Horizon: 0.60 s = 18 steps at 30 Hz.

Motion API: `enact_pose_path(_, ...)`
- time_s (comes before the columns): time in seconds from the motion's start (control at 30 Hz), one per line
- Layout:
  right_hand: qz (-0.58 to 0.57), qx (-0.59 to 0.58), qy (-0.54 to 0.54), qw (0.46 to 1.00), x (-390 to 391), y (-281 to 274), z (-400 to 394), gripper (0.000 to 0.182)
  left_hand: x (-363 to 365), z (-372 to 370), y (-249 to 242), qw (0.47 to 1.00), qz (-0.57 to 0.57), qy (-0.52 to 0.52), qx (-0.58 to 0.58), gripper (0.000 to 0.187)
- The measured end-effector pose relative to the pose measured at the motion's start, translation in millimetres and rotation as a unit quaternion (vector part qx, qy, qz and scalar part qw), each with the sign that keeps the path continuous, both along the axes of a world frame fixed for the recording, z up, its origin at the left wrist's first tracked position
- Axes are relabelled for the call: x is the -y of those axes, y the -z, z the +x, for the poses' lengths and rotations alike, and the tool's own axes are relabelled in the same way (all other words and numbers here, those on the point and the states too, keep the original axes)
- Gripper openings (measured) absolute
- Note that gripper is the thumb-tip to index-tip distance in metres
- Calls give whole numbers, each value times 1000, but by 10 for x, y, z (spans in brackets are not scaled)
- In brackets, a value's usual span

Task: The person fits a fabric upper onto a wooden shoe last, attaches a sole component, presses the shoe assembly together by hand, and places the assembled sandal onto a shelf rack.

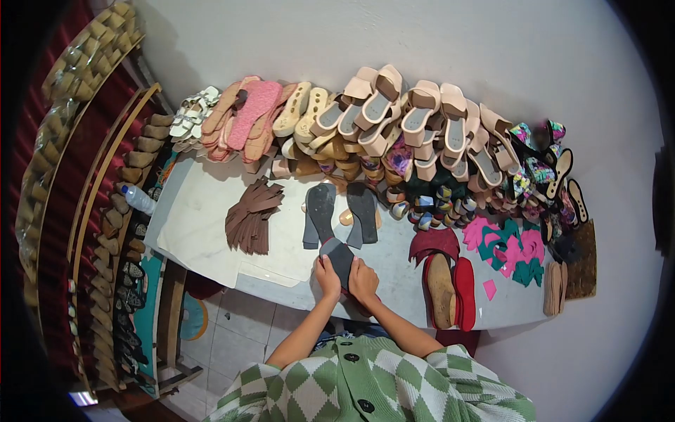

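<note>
Centrally, over near edge of table (395, 281), left hand (328, 277), right hand (363, 282), fingers gripping dark sole (339, 257), rack (118, 153) holding shoe lasts (140, 160).

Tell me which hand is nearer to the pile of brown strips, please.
Left. The left hand is to the right of the brown strips, closer to the body; the right hand is farther right.

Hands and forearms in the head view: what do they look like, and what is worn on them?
Left hand and right hand are both bare, with no glove or watch visible. The forearms are uncovered up to loose sleeves, patterned in green and whitish diamonds like the dark-buttoned top.
</note>
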State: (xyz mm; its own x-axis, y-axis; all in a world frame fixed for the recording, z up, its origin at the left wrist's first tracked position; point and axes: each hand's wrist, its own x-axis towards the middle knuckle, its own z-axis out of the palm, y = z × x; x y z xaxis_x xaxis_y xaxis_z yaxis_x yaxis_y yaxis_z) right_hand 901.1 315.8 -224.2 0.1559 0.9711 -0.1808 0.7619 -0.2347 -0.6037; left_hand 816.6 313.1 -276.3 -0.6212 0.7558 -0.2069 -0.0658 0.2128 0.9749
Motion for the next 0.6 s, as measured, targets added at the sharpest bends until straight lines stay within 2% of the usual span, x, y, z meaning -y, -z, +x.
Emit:
enact_pose_path(0.37,66,48,-21,996,6,16,-11,39,1,13,65,999,6,-32,31,40)
enact_pose_path(0.47,73,47,-26,996,18,63,13,39,-25,19,129,999,-16,-12,-28,39)
enact_pose_path(0.6,47,5,-6,999,-11,93,84,43,-46,83,-16,1000,-8,-22,-4,39)
